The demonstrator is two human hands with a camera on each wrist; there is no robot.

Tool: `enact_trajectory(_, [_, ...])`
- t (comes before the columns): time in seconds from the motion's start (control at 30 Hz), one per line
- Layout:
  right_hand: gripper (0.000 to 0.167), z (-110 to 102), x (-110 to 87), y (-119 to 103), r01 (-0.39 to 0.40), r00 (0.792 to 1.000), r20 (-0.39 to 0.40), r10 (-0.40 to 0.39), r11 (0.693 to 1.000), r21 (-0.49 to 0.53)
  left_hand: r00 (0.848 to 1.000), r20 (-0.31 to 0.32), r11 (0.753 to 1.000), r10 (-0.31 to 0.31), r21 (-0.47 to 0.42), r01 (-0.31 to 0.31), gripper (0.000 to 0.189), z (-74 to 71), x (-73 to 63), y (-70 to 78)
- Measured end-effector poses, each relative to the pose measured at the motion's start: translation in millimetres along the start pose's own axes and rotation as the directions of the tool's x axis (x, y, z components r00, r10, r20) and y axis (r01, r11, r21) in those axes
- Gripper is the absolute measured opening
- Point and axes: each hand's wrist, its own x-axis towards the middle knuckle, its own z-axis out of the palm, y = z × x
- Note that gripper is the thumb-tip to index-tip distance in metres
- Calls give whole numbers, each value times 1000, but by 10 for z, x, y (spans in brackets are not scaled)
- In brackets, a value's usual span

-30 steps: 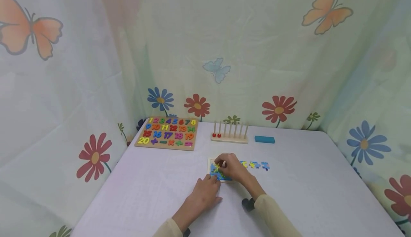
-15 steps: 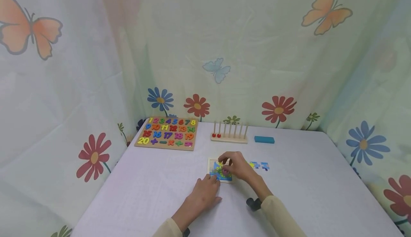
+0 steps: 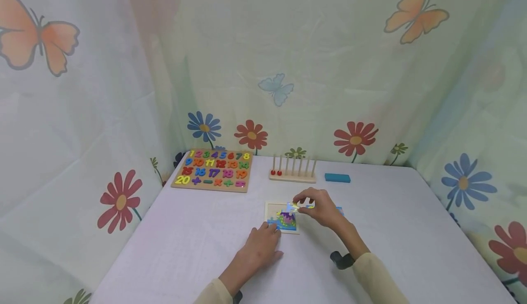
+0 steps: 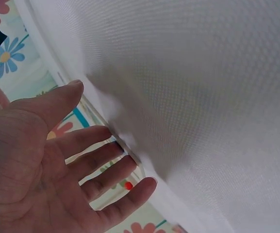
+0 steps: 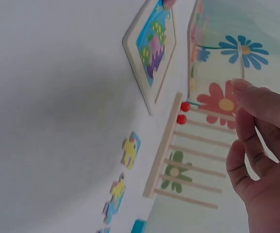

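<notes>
My right hand [image 3: 323,209] pinches a small blue-and-yellow jigsaw piece [image 3: 290,207] between thumb and fingertips, over the upper right corner of a wooden puzzle tray [image 3: 271,209]. From the right wrist, that piece is a thin edge standing up from the fingertips. Part of the tray's picture is laid: a purple, pink and green figure above blue, with bare wood toward the upper left. My left hand [image 3: 263,245] rests its fingertips on the tray's lower left edge. Its fingers [image 4: 84,141] are extended and slightly spread in the left wrist view.
Several loose jigsaw pieces [image 5: 130,150] lie in a row to the tray's right. Behind stand a peg abacus [image 3: 293,179] with two red beads and a teal block [image 3: 337,178]. A wooden number board [image 3: 209,189] lies at the back left. Patterned curtains surround the white table [image 3: 185,249].
My right hand has moved right from over the tray's middle, and the piece in its fingertips now shows clearly. More of the tray's picture is uncovered. My left hand has stayed put.
</notes>
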Motion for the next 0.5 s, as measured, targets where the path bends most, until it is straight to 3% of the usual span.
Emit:
enact_trajectory(0.23, [25,-171,-123,42,-110,994,20,110,994,-19,1000,-4,1000,1,-4,-1,58,1,-8,-9])
enact_trajectory(0.5, [26,-240,-266,149,-154,988,20,155,987,-40,1000,-22,999,17,-31,-18,55,-28,-42,-14])
